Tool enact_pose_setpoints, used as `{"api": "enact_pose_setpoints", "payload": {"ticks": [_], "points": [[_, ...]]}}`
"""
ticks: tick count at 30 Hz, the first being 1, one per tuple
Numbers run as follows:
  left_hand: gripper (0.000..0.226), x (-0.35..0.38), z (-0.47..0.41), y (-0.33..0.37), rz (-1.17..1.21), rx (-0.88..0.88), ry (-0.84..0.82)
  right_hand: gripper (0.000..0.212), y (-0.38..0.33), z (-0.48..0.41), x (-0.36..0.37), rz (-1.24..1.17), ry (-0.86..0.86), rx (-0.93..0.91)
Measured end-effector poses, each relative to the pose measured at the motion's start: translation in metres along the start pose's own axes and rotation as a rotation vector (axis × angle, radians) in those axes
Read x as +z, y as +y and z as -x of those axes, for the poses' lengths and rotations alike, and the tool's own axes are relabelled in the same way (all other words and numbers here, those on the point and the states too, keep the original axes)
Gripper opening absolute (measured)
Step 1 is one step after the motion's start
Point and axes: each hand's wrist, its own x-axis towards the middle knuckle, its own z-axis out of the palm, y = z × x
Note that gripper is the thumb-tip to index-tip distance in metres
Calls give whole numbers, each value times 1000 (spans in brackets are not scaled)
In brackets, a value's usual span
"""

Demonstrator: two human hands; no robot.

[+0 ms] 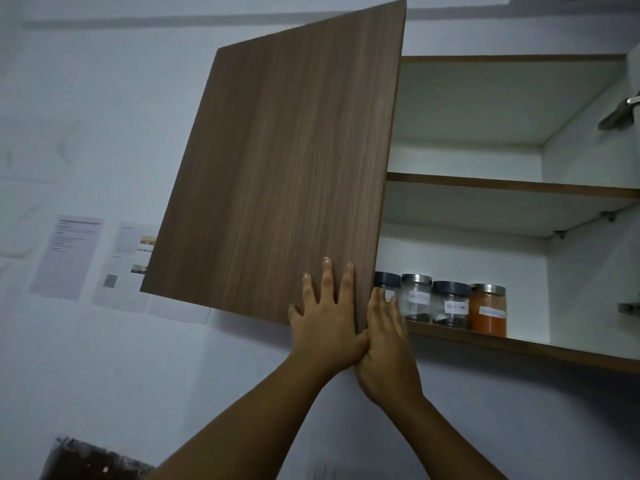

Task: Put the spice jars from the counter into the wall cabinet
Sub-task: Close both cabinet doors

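Observation:
The wall cabinet [519, 345] stands open, its brown wood-grain door [277, 168] swung partway out. Several glass spice jars stand in a row on the bottom shelf: one with orange powder and a silver lid [487, 311], a dark-lidded one [450, 304], a silver-lidded one [415, 297], and a dark-lidded one [387, 279] partly hidden by the door. My left hand [325, 327] lies flat on the door's outer face near its lower corner, fingers spread. My right hand [384, 344] rests against the door's free edge on the inner side, fingers straight, just in front of the jars.
A middle shelf [512, 185] divides the cabinet, with white space above it. A metal hinge [620, 114] sticks out at the upper right. Printed papers [67, 256] are stuck on the white wall to the left. A dark object [90, 462] shows at the bottom left.

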Motion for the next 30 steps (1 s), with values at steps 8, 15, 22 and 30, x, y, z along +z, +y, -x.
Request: {"api": "enact_pose_setpoints", "payload": {"ticks": [8,15,22,30], "points": [[85,46,-21,3,-58,-48,52,92,46,-23,20,336,-12,30],[80,73,-31,1,-123,-52,90,88,68,-34,37,370,56,16],[81,88,-36,-2,-178,-31,93,84,78,-34,49,373,132,-1],[84,74,-34,-3,-195,-3,-9,72,81,-35,40,331,68,-17]]}}
